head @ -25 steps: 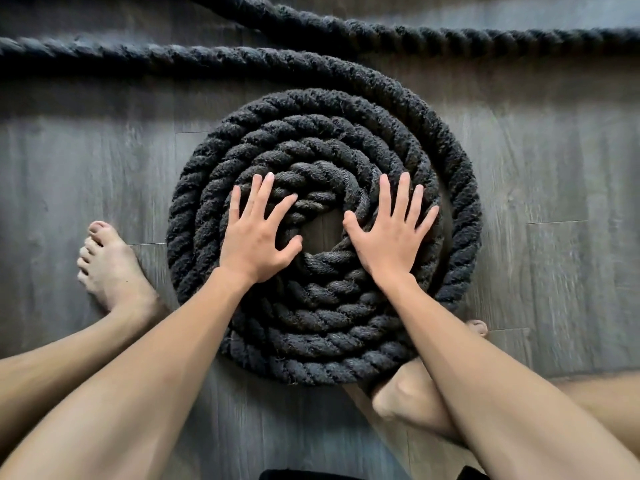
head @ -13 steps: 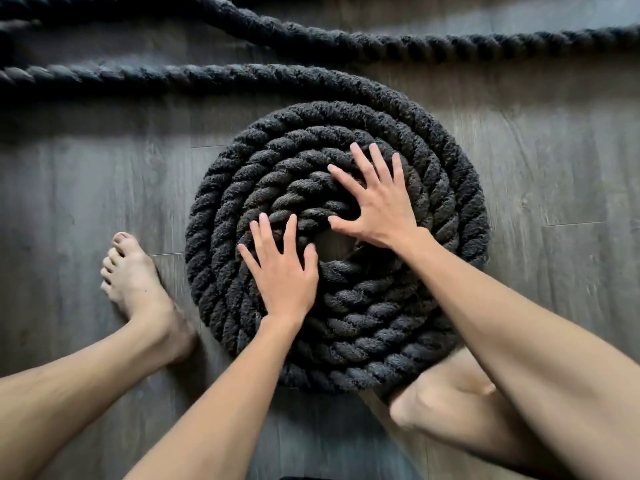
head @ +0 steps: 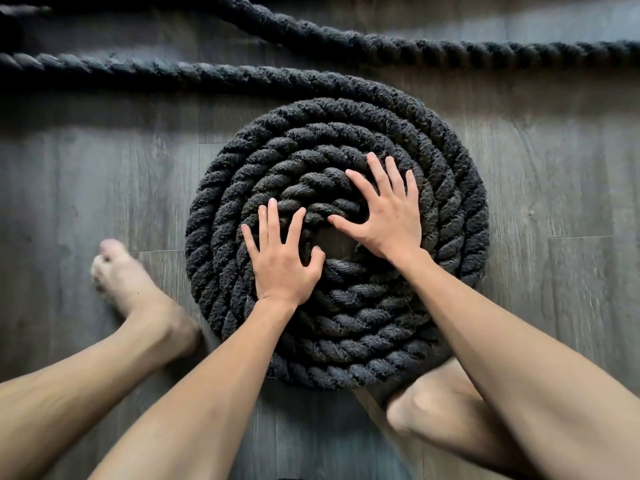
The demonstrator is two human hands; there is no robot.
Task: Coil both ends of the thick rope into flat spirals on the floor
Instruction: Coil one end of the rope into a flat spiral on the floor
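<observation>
A thick black twisted rope lies coiled as a flat spiral (head: 450,216) of several turns on the grey wood floor (head: 86,188). A small gap of bare floor shows at its centre. My left hand (head: 282,261) presses flat on the inner turns at the lower left of the centre, fingers spread. My right hand (head: 388,213) presses flat on the inner turns at the upper right of the centre, fingers spread. The outer turn leaves the spiral at the top and runs off left as a straight rope length (head: 104,69).
A second stretch of the same rope (head: 450,51) crosses the top of the view toward the right. My bare left foot (head: 135,292) stands beside the spiral's left edge. My right foot (head: 429,403) is tucked under the spiral's lower right rim.
Both hands turned around the centre: the right went from the right side up to the upper right, the left dropped from the left side to the lower left. The view shifted slightly.
</observation>
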